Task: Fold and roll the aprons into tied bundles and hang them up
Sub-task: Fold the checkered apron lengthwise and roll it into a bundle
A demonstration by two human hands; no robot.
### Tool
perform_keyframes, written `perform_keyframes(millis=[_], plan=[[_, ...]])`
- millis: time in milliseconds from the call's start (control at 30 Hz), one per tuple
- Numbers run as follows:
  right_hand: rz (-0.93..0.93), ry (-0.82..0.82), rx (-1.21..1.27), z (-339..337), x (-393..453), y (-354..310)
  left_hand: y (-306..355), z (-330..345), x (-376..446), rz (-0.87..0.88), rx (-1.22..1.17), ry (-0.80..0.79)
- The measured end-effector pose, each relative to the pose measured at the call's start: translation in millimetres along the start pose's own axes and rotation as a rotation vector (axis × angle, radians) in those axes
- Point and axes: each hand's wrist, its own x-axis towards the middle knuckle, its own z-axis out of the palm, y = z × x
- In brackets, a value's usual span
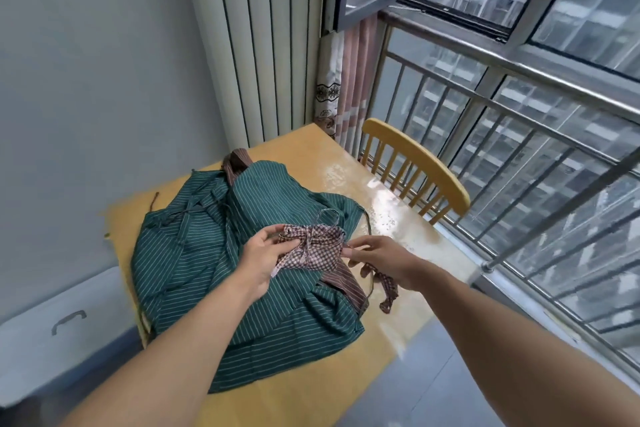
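Note:
A small red-and-white checked apron bundle [313,251], tied with a bow of its own strap, sits between my hands above a pile of green striped aprons [214,260]. My left hand [263,256] grips the bundle's left end with curled fingers. My right hand [379,258] pinches its right end, and a loose checked strap [388,289] hangs below that hand. A brown striped apron [346,282] shows under the bundle, and more brown striped cloth [239,161] pokes out at the pile's far side.
The pile lies on a yellow wooden table [381,198]. A yellow chair [415,163] stands at its right side by a metal railing [519,135] and windows. A white cabinet with a handle [67,321] is at the left, and a ribbed radiator [263,45] stands behind the table.

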Motion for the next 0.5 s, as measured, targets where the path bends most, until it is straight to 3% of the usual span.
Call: perform_keyframes(millis=[67, 267, 500], plan=[[-0.009, 0.105, -0.058, -22, -15, 5, 0, 11, -6, -0.007, 0.019, -0.025], [-0.034, 0.209, -0.076, -59, -61, 13, -9, 56, -24, -0.046, 0.08, -0.153], [0.011, 0.198, 0.006, -95, -123, 69, -34, 130, -62, -0.084, 0.12, -0.322]])
